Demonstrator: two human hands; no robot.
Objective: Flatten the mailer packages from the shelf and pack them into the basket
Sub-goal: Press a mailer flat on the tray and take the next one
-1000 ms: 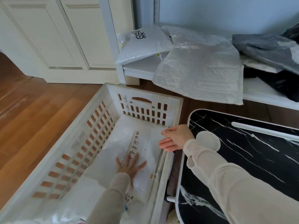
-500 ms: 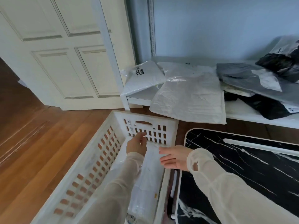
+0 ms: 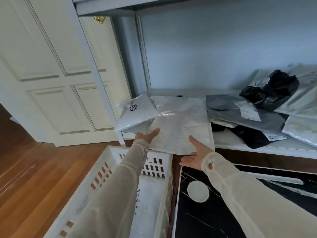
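Note:
A large white crinkled mailer [image 3: 181, 124] lies on the low white shelf [image 3: 257, 148] and hangs over its front edge. My left hand [image 3: 147, 136] is open at the mailer's left edge, fingers out. My right hand [image 3: 195, 155] is open, palm up, just below the mailer's front right corner. Neither hand grips it. A smaller white mailer with a black logo [image 3: 135, 112] lies at the shelf's left end. The white slotted basket [image 3: 109, 162] stands on the floor below, with a flat white mailer printed with black characters [image 3: 147, 203] inside.
Grey mailers [image 3: 243, 112], black mailers [image 3: 267, 90] and pale ones are heaped on the shelf's right side. A black marble-pattern tabletop [image 3: 223, 212] sits right of the basket. White panelled doors [image 3: 51, 83] stand to the left over a wooden floor [image 3: 34, 177].
My left hand left the mailer in the basket and rose to the shelf. My right hand moved off the basket rim, up toward the big white mailer. The view tilted upward.

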